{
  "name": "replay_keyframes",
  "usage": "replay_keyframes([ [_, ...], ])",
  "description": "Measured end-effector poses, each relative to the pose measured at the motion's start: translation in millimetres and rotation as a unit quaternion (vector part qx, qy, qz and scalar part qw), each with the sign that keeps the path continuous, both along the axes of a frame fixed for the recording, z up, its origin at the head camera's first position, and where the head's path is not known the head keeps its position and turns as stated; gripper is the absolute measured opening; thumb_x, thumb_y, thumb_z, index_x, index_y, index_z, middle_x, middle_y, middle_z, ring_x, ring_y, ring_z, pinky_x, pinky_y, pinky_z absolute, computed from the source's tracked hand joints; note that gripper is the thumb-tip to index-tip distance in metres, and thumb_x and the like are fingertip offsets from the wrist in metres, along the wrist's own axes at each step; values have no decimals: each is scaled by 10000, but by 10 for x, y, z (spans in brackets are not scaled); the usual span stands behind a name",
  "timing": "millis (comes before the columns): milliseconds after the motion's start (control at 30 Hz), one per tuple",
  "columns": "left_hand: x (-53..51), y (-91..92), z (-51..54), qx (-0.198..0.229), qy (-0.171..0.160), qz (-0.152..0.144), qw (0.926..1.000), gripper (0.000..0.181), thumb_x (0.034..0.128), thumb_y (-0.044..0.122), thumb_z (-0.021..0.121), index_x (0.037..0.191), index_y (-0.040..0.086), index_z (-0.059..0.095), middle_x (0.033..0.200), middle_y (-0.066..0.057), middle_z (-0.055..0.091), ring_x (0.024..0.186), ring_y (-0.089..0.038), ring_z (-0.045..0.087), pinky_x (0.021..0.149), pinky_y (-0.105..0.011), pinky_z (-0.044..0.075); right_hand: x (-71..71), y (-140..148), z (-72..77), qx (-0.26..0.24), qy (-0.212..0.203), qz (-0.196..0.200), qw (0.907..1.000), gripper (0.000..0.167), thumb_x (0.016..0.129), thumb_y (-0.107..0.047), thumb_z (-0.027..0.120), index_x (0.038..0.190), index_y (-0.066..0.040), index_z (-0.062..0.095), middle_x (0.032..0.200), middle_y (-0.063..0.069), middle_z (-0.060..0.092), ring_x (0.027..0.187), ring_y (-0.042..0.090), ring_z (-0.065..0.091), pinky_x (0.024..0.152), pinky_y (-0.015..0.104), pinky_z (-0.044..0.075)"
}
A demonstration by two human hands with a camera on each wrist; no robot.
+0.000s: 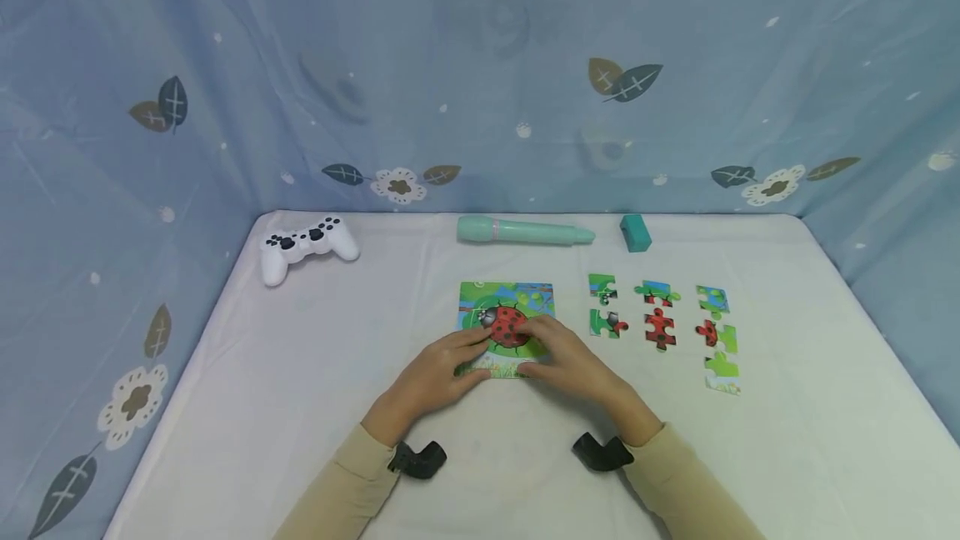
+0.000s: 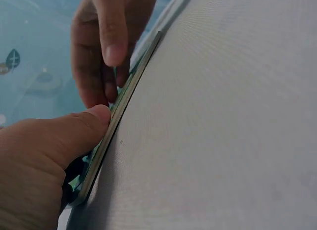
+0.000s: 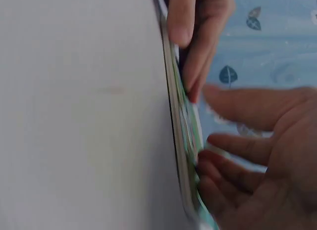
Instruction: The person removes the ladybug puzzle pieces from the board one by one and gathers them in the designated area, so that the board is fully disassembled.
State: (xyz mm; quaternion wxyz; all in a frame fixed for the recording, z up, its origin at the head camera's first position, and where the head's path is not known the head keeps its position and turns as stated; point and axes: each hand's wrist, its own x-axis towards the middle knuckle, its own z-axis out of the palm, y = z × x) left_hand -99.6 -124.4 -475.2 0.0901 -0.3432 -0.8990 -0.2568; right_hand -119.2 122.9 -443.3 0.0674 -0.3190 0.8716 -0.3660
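A ladybug puzzle board (image 1: 480, 294) lies flat on the white cloth in front of me; its thin edge (image 2: 121, 101) shows in the left wrist view. My left hand (image 1: 437, 369) rests on the board's left part, fingers reaching over the picture. At the near edge its thumb (image 2: 81, 131) touches the board; the other fingers are mostly hidden there. Over the right part is my right hand (image 1: 572, 361), fingers slightly bent and thumb apart, with nothing seen between them. In the right wrist view its fingertips (image 3: 208, 163) are at the board's surface, somewhat blurred.
Several loose puzzle pieces (image 1: 660, 328) lie in columns right of the board. Behind are a mint-green microphone-shaped stick (image 1: 525, 231) and a small teal block (image 1: 636, 233). A white game controller (image 1: 309, 247) sits at the back left. Blue patterned curtains (image 1: 480, 90) surround the table.
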Motion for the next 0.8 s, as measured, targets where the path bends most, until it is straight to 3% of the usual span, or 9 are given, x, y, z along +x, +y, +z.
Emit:
replay_keyframes([
  [433,7,9,31,28,-114,6,9999,479,877,291,683,1265,21,604,1337,-100,573,1256,-229,527,1026,-360,468,78,-98,-80,122,55,-379,9992,420,796,-150,768,1161,-24,604,1279,117,500,1236,309,439,1019,472,437],
  [800,-7,0,5,24,-86,5,10000,477,874,282,688,1261,16,606,1331,-109,576,1247,-233,534,1023,-353,471,76,-104,-136,-78,180,-389,9991,446,779,-117,779,1161,-59,557,1155,65,563,1092,231,523,921,424,484],
])
